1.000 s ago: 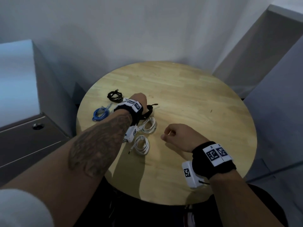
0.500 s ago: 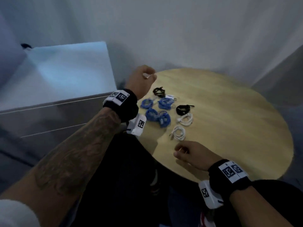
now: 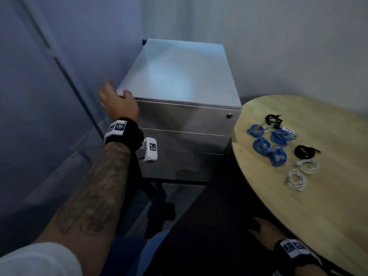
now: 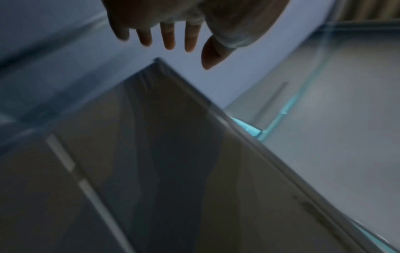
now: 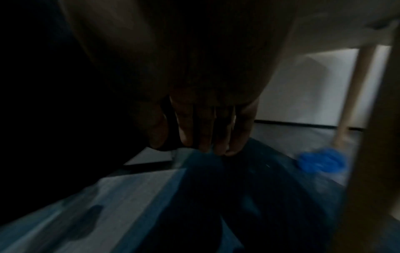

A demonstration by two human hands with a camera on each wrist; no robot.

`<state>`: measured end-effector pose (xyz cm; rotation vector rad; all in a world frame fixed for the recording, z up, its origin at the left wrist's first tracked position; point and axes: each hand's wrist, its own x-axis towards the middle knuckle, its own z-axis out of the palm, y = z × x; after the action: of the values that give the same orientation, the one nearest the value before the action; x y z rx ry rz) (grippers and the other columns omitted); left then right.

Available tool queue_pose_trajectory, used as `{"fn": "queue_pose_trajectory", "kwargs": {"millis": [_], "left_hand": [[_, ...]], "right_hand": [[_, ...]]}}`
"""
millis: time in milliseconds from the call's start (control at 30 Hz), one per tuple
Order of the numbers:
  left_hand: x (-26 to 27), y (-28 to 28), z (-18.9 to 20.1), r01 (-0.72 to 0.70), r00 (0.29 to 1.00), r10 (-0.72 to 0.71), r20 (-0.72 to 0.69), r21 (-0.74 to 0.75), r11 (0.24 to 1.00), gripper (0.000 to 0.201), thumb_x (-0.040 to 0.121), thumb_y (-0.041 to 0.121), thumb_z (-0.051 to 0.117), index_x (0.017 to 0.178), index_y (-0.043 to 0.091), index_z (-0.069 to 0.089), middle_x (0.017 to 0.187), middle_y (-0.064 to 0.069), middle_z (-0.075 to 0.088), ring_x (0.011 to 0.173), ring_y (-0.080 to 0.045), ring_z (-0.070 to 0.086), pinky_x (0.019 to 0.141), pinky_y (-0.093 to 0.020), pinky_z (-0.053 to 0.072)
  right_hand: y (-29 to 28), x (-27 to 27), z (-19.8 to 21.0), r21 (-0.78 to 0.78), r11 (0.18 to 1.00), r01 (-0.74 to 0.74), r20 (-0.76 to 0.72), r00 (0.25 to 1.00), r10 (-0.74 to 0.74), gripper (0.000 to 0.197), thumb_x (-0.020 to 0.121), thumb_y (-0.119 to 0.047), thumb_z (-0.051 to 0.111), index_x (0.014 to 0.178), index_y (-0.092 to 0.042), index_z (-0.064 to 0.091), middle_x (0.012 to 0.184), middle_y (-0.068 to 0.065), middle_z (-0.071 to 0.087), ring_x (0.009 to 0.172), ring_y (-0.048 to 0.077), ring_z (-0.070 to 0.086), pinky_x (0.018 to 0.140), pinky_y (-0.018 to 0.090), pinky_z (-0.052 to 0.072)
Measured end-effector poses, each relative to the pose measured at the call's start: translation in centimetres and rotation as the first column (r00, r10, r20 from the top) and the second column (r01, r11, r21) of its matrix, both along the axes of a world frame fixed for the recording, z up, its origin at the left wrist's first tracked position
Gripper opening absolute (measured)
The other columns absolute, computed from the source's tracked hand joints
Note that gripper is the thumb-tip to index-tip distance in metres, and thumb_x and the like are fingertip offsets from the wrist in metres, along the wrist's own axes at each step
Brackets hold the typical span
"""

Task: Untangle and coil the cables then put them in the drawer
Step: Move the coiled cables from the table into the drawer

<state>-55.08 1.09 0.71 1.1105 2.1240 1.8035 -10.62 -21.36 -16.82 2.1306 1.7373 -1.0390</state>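
From the head view, the left hand has left the table and now reaches, fingers spread and empty, at the top front corner of the grey drawer cabinet, drawers shut. Blue, black and white coiled cables lie on the round wooden table. The right hand has dropped below the table edge.

Left wrist view: fingers straight, holding nothing, above the cabinet.

Right wrist view: dark; fingers loosely extended, holding nothing.

The cabinet stands left of the table; coiled cables lie on the table (nearest the cabinet).
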Motion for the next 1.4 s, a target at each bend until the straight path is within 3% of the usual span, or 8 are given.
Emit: {"fn": "queue_pose_trajectory", "kwargs": {"millis": [100, 333, 867, 1000, 1067, 1133, 1233, 1400], "left_hand": [[-0.9, -0.3, -2.8, 0.080, 0.955, -0.055, 0.291, -0.077, 0.994, 0.054, 0.090, 0.043, 0.062, 0.129, 0.008, 0.052, 0.131, -0.013, 0.054, 0.116, -0.027, 0.054, 0.096, -0.026, 0.041], [-2.6, 0.1, -3.4, 0.182, 0.893, -0.170, 0.418, 0.011, 0.983, 0.036, 0.081, 0.044, 0.071, 0.067, 0.020, 0.049, 0.070, 0.005, 0.046, 0.066, -0.012, 0.040, 0.061, -0.026, 0.035], [-1.3, -0.4, -1.2, 0.061, 0.810, -0.045, 0.584, -0.007, 0.998, 0.026, 0.084, 0.034, 0.071, 0.083, 0.011, 0.061, 0.072, 0.004, 0.055, 0.069, -0.013, 0.049, 0.058, -0.021, 0.040], [-0.8, -2.3, -0.9, -0.017, 0.873, 0.061, 0.484, -0.094, 0.995, 0.019, 0.082, 0.032, 0.069, 0.084, 0.015, 0.060, 0.092, -0.005, 0.061, 0.089, -0.024, 0.056, 0.078, -0.027, 0.043], [2.0, -4.3, 0.5, -0.135, 0.991, 0.136, 0.000, -0.059, 0.989, 0.025, 0.078, 0.033, 0.066, 0.097, 0.017, 0.061, 0.109, -0.007, 0.061, 0.106, -0.028, 0.054, 0.094, -0.033, 0.038], [7.1, -5.9, 2.6, 0.128, 0.885, -0.092, -0.457, 0.049, 0.991, 0.029, 0.078, 0.031, 0.062, 0.103, 0.016, 0.063, 0.109, -0.004, 0.063, 0.106, -0.027, 0.055, 0.096, -0.037, 0.039], [15.2, -7.1, 5.5, 0.534, 0.464, -0.761, -0.453, -0.543, 0.649, 0.031, 0.090, 0.036, 0.053, 0.114, 0.017, 0.060, 0.121, -0.005, 0.062, 0.109, -0.028, 0.059, 0.092, -0.037, 0.046], [21.6, -7.0, 8.9, 0.143, -0.055, -0.891, -0.450, -0.887, 0.439, 0.023, 0.101, 0.035, 0.041, 0.095, 0.019, 0.055, 0.098, -0.001, 0.058, 0.088, -0.024, 0.056, 0.072, -0.031, 0.040]], "right_hand": [[-0.5, 1.6, -2.5, -0.082, 0.995, 0.057, 0.025, 0.998, -0.055, 0.056, 0.100, -0.029, 0.059, 0.148, -0.007, 0.041, 0.150, 0.010, 0.048, 0.136, 0.025, 0.048, 0.108, 0.024, 0.035], [0.9, 2.4, -4.6, -0.164, 0.981, 0.101, 0.102, 0.991, -0.085, 0.047, 0.103, -0.022, 0.053, 0.145, -0.004, 0.044, 0.154, 0.013, 0.042, 0.142, 0.027, 0.041, 0.108, 0.024, 0.034], [0.6, 2.6, -4.6, -0.158, 0.972, 0.176, 0.086, 0.983, -0.164, 0.026, 0.105, -0.015, 0.042, 0.118, -0.006, 0.062, 0.119, 0.013, 0.062, 0.104, 0.023, 0.057, 0.087, 0.022, 0.039], [0.1, 2.5, -4.3, -0.163, 0.974, 0.158, 0.055, 0.987, -0.151, 0.022, 0.105, -0.015, 0.042, 0.102, -0.014, 0.063, 0.121, 0.011, 0.063, 0.106, 0.022, 0.058, 0.088, 0.022, 0.039], [0.0, 2.5, -4.1, -0.151, 0.977, 0.150, 0.038, 0.989, -0.146, 0.021, 0.104, -0.016, 0.044, 0.095, -0.015, 0.062, 0.106, 0.007, 0.061, 0.098, 0.020, 0.058, 0.082, 0.021, 0.038], [-0.1, 2.7, -4.1, -0.169, 0.973, 0.158, 0.031, 0.987, -0.155, 0.021, 0.105, -0.019, 0.044, 0.104, -0.012, 0.064, 0.105, 0.005, 0.060, 0.099, 0.021, 0.060, 0.080, 0.020, 0.038], [-0.6, 2.4, -3.5, -0.207, 0.963, 0.175, -0.001, 0.984, -0.179, 0.024, 0.104, -0.021, 0.048, 0.117, -0.006, 0.062, 0.107, 0.006, 0.057, 0.099, 0.019, 0.057, 0.081, 0.019, 0.038], [-0.9, 3.2, -3.7, -0.197, 0.959, 0.204, -0.109, 0.968, -0.228, 0.018, 0.103, -0.029, 0.050, 0.105, -0.018, 0.064, 0.115, 0.006, 0.065, 0.105, 0.018, 0.060, 0.084, 0.022, 0.043]]}}
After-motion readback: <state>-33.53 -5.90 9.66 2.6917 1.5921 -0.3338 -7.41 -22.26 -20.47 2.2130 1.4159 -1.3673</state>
